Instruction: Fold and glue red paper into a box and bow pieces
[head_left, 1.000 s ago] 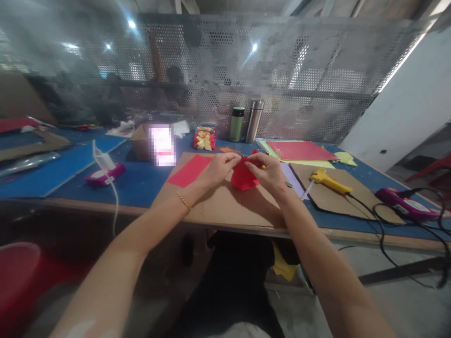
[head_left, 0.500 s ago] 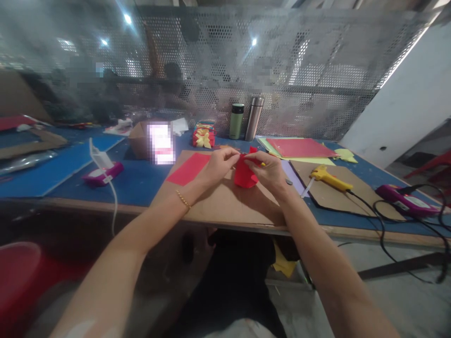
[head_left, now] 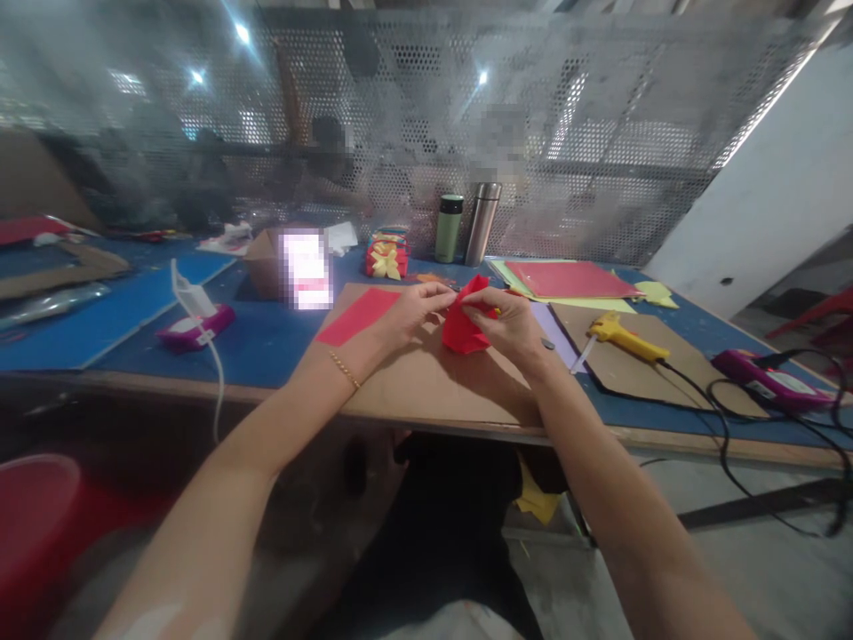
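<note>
A folded piece of red paper or felt (head_left: 465,334) is held upright above a brown cardboard sheet (head_left: 426,391). My right hand (head_left: 505,318) pinches its right upper side between thumb and fingers. From the left, my left hand (head_left: 421,311) has its fingertips closed on the piece's upper left edge. Part of the piece is hidden behind the right fingers. A flat red sheet (head_left: 360,315) lies on the cardboard beside my left hand.
To the right, a yellow glue gun (head_left: 626,339) rests on another cardboard piece (head_left: 673,378), its cord trailing to a purple power strip (head_left: 773,380). Behind stand a green flask (head_left: 449,233), a steel flask (head_left: 482,227) and a red bundle with a yellow bow (head_left: 386,255).
The red piece has turned slightly, so more of its upper part shows between my hands. Both hands keep nearly the same place.
</note>
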`<state>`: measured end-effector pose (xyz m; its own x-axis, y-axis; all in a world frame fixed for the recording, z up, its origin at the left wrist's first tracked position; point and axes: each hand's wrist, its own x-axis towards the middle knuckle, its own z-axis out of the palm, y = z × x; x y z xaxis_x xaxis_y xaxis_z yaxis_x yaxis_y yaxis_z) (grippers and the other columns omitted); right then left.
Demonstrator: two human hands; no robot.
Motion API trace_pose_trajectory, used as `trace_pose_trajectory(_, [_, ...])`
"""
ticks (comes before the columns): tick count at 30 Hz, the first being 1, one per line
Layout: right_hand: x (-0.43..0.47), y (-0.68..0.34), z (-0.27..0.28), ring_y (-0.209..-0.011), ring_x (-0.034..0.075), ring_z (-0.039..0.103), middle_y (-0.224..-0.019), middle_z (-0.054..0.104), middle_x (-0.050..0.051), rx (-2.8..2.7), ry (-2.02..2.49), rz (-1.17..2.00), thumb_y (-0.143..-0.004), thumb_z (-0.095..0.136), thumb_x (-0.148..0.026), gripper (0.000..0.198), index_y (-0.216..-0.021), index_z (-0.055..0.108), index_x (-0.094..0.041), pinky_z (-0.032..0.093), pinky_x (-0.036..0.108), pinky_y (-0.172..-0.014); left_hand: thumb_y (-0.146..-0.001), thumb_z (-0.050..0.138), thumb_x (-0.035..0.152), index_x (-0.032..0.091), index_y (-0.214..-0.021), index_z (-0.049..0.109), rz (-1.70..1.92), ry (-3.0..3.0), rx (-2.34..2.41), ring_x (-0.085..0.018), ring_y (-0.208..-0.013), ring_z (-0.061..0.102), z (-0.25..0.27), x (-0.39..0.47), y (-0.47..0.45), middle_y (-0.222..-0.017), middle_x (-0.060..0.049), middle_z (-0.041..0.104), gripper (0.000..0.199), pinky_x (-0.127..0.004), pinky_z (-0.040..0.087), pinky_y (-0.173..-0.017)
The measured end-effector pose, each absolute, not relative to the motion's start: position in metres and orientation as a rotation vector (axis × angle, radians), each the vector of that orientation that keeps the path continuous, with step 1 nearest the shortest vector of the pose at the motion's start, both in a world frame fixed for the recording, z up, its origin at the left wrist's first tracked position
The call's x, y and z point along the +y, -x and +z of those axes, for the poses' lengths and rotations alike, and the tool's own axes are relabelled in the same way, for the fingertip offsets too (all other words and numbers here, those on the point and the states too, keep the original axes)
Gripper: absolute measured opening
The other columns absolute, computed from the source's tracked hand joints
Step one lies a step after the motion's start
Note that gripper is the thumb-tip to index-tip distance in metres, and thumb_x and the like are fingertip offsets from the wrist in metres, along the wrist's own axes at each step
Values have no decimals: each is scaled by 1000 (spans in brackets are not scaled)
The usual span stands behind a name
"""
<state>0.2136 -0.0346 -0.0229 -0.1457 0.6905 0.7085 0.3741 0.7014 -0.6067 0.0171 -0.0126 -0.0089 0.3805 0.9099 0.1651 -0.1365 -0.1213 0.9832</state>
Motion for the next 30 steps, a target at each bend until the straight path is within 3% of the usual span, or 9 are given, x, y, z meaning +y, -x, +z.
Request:
trace_pose_trajectory(7, [-41,-208,-20,-84,22,74,-91,82,6,-1793,820,295,-87,72,-30,12,-89,82,-23,60,37,-82,-85,78,26,18,-88,71,1028,-1382,793,-10,-62,50,-4,-17,-17,-78,-1,63,11,-25,36,-57])
trace_pose_trajectory(13, [-43,-211,-17,-78,21,72,-86,81,4,-1819,888,319,-90,73,-40,19,-89,81,-23,59,35,-76,-85,76,25,19,-88,72,1054,-1463,783,-14,-70,54,-7,-16,-17,-81,-3,65,7,-28,42,-64])
trace_pose_trajectory(22, [-47,-208,-14,-74,20,69,-80,79,3,-1780,909,311,-90,68,-37,19,-84,78,-23,57,34,-73,-84,75,25,20,-88,73,1181,-1652,778,-16,-84,61,-9,-16,-19,-91,-4,72,6,-31,48,-77])
trace_pose_trajectory(30, [-46,-210,-14,-78,20,68,-83,77,5,-1808,866,269,-90,68,-34,14,-84,74,-23,57,36,-78,-84,74,25,20,-85,72,1175,-1633,791,-16,-81,61,-10,-15,-21,-89,-4,71,6,-32,46,-75])
